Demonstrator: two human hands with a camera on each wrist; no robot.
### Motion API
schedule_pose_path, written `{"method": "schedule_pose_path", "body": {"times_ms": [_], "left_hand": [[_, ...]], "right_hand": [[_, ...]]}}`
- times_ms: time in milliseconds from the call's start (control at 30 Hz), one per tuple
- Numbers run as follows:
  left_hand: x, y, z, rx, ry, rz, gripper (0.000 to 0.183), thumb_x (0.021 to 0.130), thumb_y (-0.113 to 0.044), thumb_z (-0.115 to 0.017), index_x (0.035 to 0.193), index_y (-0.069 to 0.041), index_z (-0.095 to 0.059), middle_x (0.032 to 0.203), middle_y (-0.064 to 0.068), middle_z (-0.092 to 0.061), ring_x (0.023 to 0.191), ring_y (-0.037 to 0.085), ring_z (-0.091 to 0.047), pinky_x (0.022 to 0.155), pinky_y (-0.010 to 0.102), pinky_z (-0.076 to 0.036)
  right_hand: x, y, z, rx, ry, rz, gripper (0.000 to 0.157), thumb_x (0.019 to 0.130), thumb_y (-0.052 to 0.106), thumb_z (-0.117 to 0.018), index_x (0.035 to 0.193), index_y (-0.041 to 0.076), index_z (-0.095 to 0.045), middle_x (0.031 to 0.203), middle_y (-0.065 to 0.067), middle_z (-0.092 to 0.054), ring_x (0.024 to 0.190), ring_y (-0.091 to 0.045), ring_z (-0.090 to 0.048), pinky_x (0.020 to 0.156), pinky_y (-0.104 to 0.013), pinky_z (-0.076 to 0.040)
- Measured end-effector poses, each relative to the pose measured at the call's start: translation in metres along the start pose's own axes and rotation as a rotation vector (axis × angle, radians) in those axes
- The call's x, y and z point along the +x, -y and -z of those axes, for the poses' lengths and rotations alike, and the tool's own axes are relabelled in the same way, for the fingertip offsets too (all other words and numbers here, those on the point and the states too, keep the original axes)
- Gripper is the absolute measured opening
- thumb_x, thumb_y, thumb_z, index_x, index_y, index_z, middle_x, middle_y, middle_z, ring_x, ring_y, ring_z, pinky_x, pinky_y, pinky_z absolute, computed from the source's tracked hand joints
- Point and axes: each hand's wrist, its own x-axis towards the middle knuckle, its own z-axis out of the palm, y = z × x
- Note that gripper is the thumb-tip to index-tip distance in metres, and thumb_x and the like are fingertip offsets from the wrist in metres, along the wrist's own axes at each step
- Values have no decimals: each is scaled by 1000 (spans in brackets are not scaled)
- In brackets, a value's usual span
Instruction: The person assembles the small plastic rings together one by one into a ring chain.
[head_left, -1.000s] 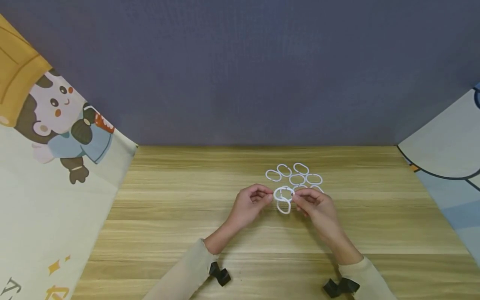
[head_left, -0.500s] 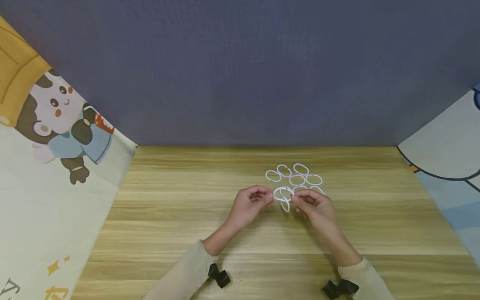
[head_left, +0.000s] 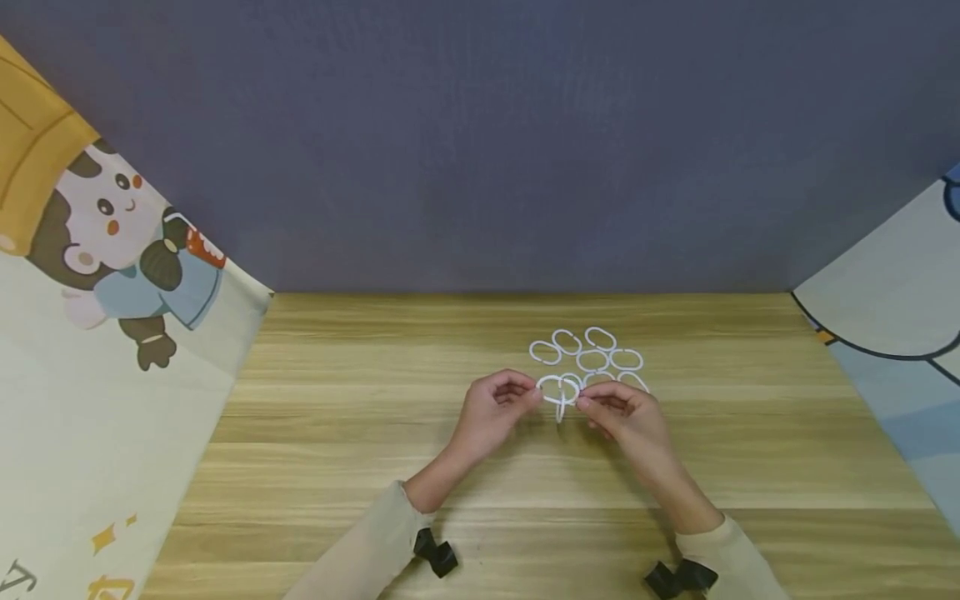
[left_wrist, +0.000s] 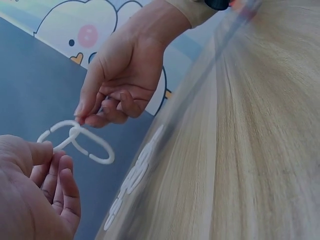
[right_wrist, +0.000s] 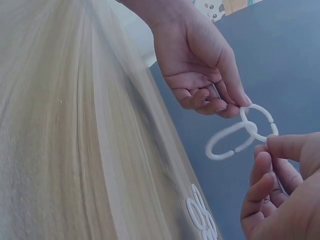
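Note:
Both hands hold one white oval split ring (left_wrist: 59,123) raised above the table. My left hand (head_left: 491,414) pinches its left end between thumb and fingertips, and my right hand (head_left: 632,421) pinches the opposite end. Looped through it, a second white split ring (right_wrist: 223,142) hangs down; from the head view it appears almost edge-on. Each of the two rings shows a narrow gap in the wrist views. Behind the hands lie several more white oval rings (head_left: 592,361) on the tabletop, some partly hidden by the right hand.
The wooden table (head_left: 337,467) runs back to a dark blue-grey panel (head_left: 525,167). Cartoon-printed walls stand on the left (head_left: 82,400) and right (head_left: 885,292). Each sleeve carries a black device (head_left: 435,552) near the wrist.
Both hands have shifted slightly left together with the held ring. The hanging ring has swung from face-on to nearly edge-on. The rings on the table lie as before.

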Motion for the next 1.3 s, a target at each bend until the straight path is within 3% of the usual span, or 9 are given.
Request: {"method": "schedule_pose_path", "body": {"times_ms": [167, 467, 867, 1133, 1300], "left_hand": [[0, 2, 4, -29, -40, 0, 15, 100, 0, -79, 108, 11, -75, 98, 15, -77, 86, 8, -70, 81, 20, -60], [2, -1, 15, -6, -99, 1, 11, 98, 2, -80, 106, 10, -75, 97, 10, -76, 86, 9, -69, 81, 21, -60], [5, 2, 32, -1, -153, -4, 10, 100, 2, -78, 107, 9, -75, 95, 9, -77, 86, 10, -71, 80, 20, -59], [5, -2, 41, -23, -171, -7, 10, 100, 3, -78, 107, 9, -74, 94, 8, -76, 84, 11, -71, 79, 22, -60], [5, -3, 42, -33, -178, 3, 10, 100, 3, -78, 106, 9, -74, 93, 6, -75, 83, 11, -70, 78, 24, -61]], "right_hand": [[2, -1, 7, -8, -18, 13, 16, 102, 2, -79, 114, -9, -75, 92, 5, -76, 75, -10, -67, 63, -22, -53], [13, -1, 31, 7, -38, 27, 7, 104, 5, -78, 110, 4, -79, 98, 5, -78, 80, -10, -67, 66, -21, -56], [40, -13, 72, -5, -125, 59, 14, 103, 1, -77, 117, -4, -77, 95, 7, -78, 80, -9, -72, 69, -20, -61], [55, -25, 95, -183, -172, 41, 30, 105, 4, -76, 128, -13, -70, 96, 13, -77, 81, -6, -70, 71, -19, -61], [63, -35, 104, -253, -177, 59, 31, 103, 4, -78, 128, -15, -71, 95, 17, -76, 81, -2, -70, 68, -18, -59]]}}
